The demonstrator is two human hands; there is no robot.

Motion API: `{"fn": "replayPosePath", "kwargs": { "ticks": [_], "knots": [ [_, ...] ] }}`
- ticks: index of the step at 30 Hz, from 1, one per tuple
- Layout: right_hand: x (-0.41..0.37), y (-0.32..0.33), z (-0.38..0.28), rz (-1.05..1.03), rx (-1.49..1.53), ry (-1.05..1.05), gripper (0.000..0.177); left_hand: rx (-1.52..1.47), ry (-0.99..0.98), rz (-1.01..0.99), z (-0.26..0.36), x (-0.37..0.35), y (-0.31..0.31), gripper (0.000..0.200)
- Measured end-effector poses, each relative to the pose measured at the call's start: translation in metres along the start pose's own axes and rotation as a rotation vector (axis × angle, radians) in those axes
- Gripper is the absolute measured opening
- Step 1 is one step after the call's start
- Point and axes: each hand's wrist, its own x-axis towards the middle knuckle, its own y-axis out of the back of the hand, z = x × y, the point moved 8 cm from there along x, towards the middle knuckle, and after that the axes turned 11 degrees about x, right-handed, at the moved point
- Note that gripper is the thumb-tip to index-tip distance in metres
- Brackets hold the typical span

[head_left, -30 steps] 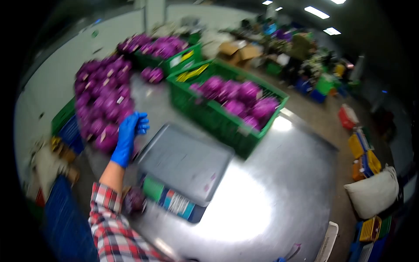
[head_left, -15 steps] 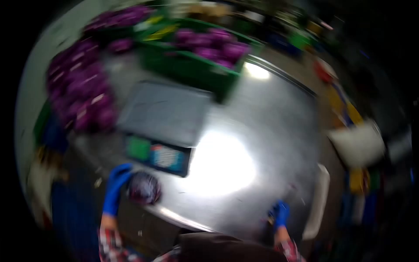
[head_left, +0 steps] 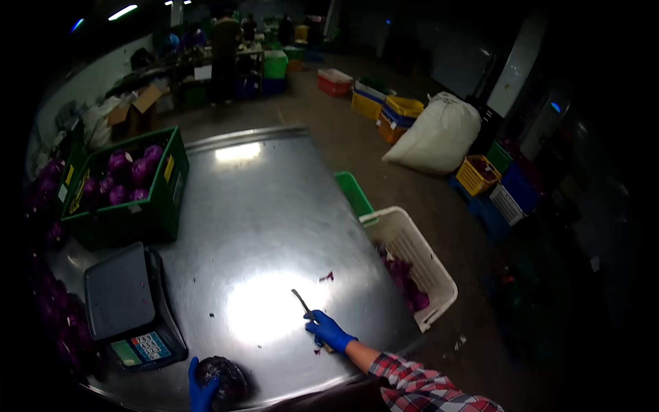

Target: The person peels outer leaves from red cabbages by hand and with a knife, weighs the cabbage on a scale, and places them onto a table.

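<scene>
My left hand (head_left: 203,390), in a blue glove, is wrapped round the near side of a dark purple cabbage (head_left: 224,380) at the table's front edge. My right hand (head_left: 328,332), also gloved in blue, grips a knife (head_left: 300,300) whose dark, narrow blade points up and to the left over the steel table (head_left: 254,199). Something else shows under the right hand, too small to make out. A scrap of purple leaf (head_left: 327,277) lies beyond the right hand.
A digital scale (head_left: 122,292) stands at the left, below a green crate (head_left: 134,224) of purple cabbages. More cabbages (head_left: 51,295) line the left edge. Beyond the table's right edge is a white basket (head_left: 436,275) with purple leaves. A white sack (head_left: 439,134) and people are farther back.
The view has swung right, showing more floor and the white basket. My left hand, earlier beside the cabbage, is now round it. In my right hand the knife now shows clearly.
</scene>
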Motion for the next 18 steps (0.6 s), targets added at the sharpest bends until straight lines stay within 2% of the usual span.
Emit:
{"fn": "replayPosePath", "kwargs": {
  "ticks": [1,2,4,5,6,8,10,11,12,14,16,17,18],
  "knots": [
    [0.004,0.031,-0.009,0.065,-0.01,0.041,0.027,0.08,0.043,-0.092,0.0,-0.003,-0.016,0.08],
    [0.008,0.06,-0.016,0.134,-0.008,0.078,0.025,0.097,0.009,0.027,0.025,-0.008,-0.038,0.075],
    [0.015,0.107,-0.028,0.147,-0.059,0.098,0.022,-0.285,-0.3,-0.035,-0.015,0.027,-0.093,0.091],
    [0.012,0.11,-0.041,0.111,-0.069,0.095,0.022,-0.22,-0.212,-0.116,0.046,0.015,-0.141,0.092],
    [-0.001,0.098,-0.052,0.009,-0.088,0.006,0.027,-0.156,-0.113,-0.192,0.106,0.001,-0.189,0.093],
    [-0.01,0.085,-0.067,-0.112,-0.121,-0.108,0.032,0.676,-0.595,-0.055,0.118,0.008,-0.225,0.086],
    [-0.017,0.073,-0.075,-0.252,-0.068,-0.087,0.04,0.879,-0.712,-0.258,0.116,0.018,-0.281,0.096],
    [-0.019,0.072,-0.079,-0.296,-0.069,-0.062,0.042,0.761,-0.623,-0.233,0.119,0.02,-0.289,0.091],
    [-0.023,0.072,-0.089,-0.347,-0.168,0.088,0.041,0.644,-0.525,-0.212,0.115,0.02,-0.295,0.085],
    [-0.033,0.091,-0.087,-0.274,0.023,0.014,0.038,0.14,-0.102,-0.138,0.051,0.031,-0.303,0.076],
    [-0.042,0.102,-0.09,-0.25,-0.099,0.174,0.038,-0.528,0.403,-0.486,0.047,0.012,-0.342,0.068],
    [-0.049,0.099,-0.09,-0.268,-0.12,0.219,0.038,-0.329,0.008,-0.466,0.063,0.026,-0.352,0.07],
    [-0.054,0.092,-0.093,-0.293,-0.141,0.278,0.039,-0.312,0.075,-0.36,0.067,0.02,-0.349,0.074]
  ]
}}
